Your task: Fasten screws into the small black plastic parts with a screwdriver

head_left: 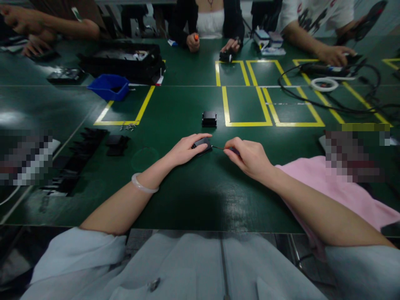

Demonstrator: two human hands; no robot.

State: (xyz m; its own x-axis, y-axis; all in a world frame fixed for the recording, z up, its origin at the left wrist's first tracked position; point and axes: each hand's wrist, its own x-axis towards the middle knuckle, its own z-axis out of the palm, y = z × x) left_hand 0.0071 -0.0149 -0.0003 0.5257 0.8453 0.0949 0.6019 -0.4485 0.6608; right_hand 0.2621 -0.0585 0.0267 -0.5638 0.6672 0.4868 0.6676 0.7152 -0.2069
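Note:
A small black plastic part lies on the green table under my left hand, whose fingers and thumb grip it from above and the near side. My right hand is closed around the handle of a screwdriver. Its thin metal shaft points left, and the tip meets the right end of the black part; whether a screw sits there is too small to tell. Just beyond my hands stands another black part with metal bits at its sides.
Small screws lie in a pile by a blue bin. Black parts and a row of more are at left. A pink cloth lies under my right forearm. Cables lie far right. Co-workers' hands work opposite.

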